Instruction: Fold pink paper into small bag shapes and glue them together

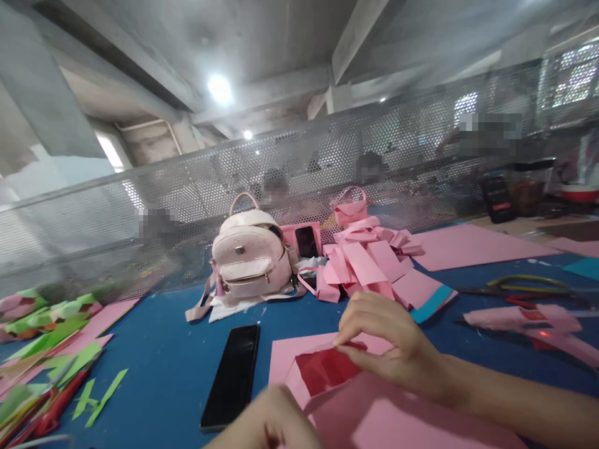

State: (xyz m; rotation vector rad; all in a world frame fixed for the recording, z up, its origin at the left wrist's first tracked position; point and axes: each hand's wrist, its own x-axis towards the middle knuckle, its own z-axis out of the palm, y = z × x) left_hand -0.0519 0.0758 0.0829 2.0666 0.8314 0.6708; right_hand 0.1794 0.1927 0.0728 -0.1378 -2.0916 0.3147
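Observation:
Low in the middle sits a small folded pink paper box [327, 371], its mouth facing up and its inside a deeper red. My right hand [384, 343] pinches the box's far right rim between thumb and fingers. My left hand [274, 421] is at the bottom edge, close to the box's near left corner; its fingers are hidden and blurred. Beneath the box lies a flat pink paper sheet [281, 349]. A black phone [231, 377] rests on the blue table just left of the sheet.
A pale backpack [253, 255] and a heap of pink paper pieces [365, 262] stand before a perforated metal screen [187, 181]. At right lie a pink glue gun [528, 321] and yellow-handled scissors [528, 284]. Red-handled scissors [56, 405] and green paper strips [107, 396] are at left.

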